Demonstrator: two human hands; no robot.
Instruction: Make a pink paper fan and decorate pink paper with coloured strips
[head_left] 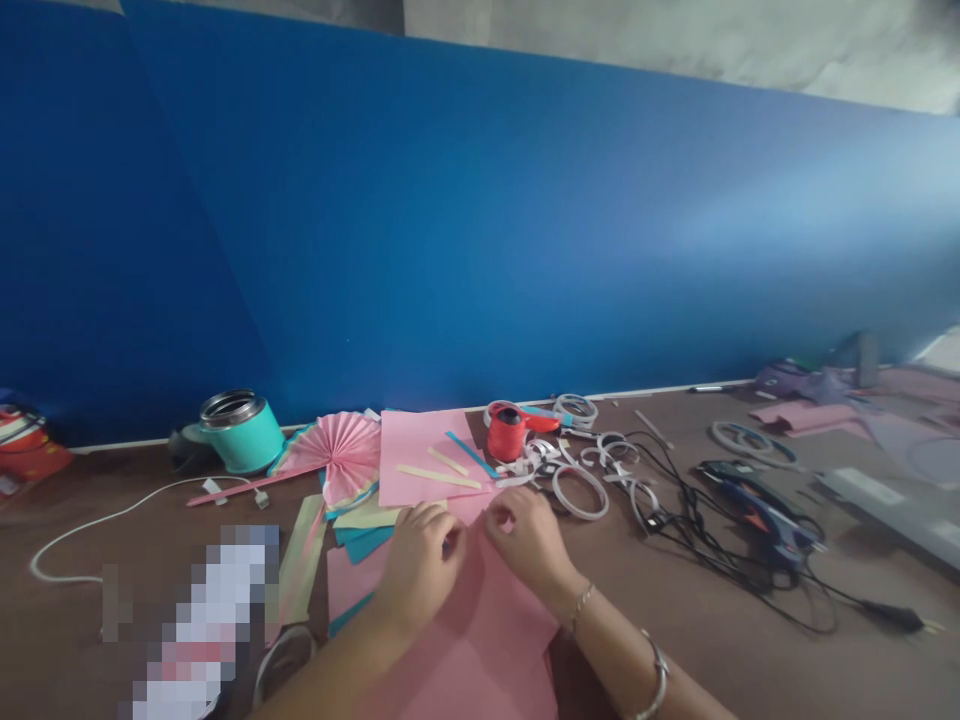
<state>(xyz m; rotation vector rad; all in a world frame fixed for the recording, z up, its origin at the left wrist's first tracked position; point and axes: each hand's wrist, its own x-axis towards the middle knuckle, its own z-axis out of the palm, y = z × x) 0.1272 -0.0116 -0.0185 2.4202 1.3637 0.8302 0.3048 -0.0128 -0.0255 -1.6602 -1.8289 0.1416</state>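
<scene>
Pink paper [480,610] lies in front of me and runs up between my two hands. My left hand [424,560] has its fingers curled into a pinch at the paper's upper part, on the left. Close by on the right, my right hand [529,540] pinches at the same paper with thumb and forefinger. The fingertips partly hide the grip. Just beyond them is another pink sheet [405,445] bearing cream strips [439,477] and a blue strip [471,455]. Left of that sits a pleated pink paper rosette [341,450] with blue and cream edges.
A teal metal cup [244,435] stands back left, near a white cable [97,500]. Red-handled scissors [541,424], a red thread spool [506,435] and paper rings [580,492] lie behind my right hand. Rightward are a glue gun [772,520], black cords and a power strip [892,515].
</scene>
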